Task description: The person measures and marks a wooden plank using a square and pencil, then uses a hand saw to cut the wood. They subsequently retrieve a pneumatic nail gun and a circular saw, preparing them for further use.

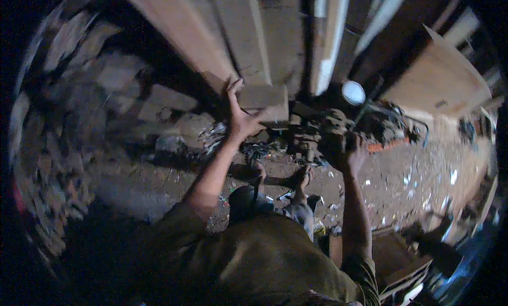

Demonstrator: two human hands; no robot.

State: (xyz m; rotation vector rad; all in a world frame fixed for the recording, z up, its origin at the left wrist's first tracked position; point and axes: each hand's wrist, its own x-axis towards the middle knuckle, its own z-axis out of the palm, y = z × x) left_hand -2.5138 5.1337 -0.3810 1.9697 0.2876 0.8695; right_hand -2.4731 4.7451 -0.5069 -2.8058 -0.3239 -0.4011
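My left hand (244,124) is raised in front of a short wooden block (267,97). Its fingers are spread, with the thumb toward the block's lower edge and the fingertips beside a long leaning plank (185,33). Whether it touches the block, I cannot tell. Further right, my right hand (356,155) is low over the clutter with its fingers curled. A dark shape (334,147) lies against it; shadow hides what the fingers close on. Just beyond is a pile of brown lumpy pieces (307,142), blurred and dim.
Tall boards (280,36) lean along the far side. A round white lid-like thing (353,92) and a large tan panel (442,75) stand at the right. Orange coiled material (389,144) lies on the littered dirt floor (407,179). A wooden frame (399,258) sits at lower right.
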